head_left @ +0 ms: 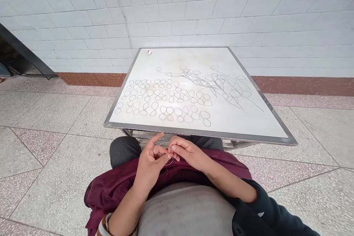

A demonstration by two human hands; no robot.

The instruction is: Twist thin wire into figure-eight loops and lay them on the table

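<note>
In the head view, a person sits at the near edge of a white table (257,125) with a metal border. Both bare hands are held in front of that table's near edge, above the lap, with their fingertips close together. The left hand (150,156) has its thumb and a bent finger closed in a narrow pinch on a thin wire (169,164), while another finger points out toward the table. The right hand (186,150) also pinches narrowly at the wire, thumb against finger; exactly which fingertip bears on it cannot be told. The wire curves in a small loop just below the fingertips, between the hands and the person's body, off the table.

On the left and middle of the table, bent wire pieces (204,114) lie flat in rough rows, many shaped like a figure eight. Some sit so near one another that it is hard to say whether they touch. Right of the table's middle lies a loose tangle of longer wires (218,83), with loops and straight ends crossing. A small red and white object (149,52) rests near the table's far left corner; what it is cannot be told.

A maroon cloth (110,188) covers the lap on the near side of the table, and a tiled wall (193,11) stands behind the table.
</note>
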